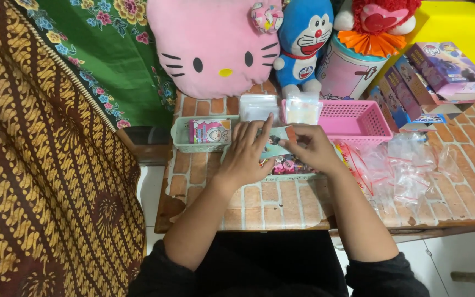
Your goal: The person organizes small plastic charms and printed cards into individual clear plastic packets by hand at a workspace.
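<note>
My left hand (pixel 247 154) and my right hand (pixel 313 147) meet over a low table, both pinching a small pale-green card (pixel 275 145) with a cartoon print. The left fingers lie on its left end, and the right thumb and fingers hold its right end. Under the hands sits a tray of colourful small items (pixel 288 166), mostly hidden. A green basket (pixel 182 137) with a pink printed packet (pixel 209 131) stands just left of the hands.
A pink basket (pixel 358 118) holding small clear bags stands behind the hands. Loose clear zip bags (pixel 408 168) lie on the right. Plush toys (pixel 215 47) and purple boxes (pixel 441 69) line the back. The brick-pattern table (pixel 259 206) ends near my lap; batik cloth (pixel 45 165) hangs on the left.
</note>
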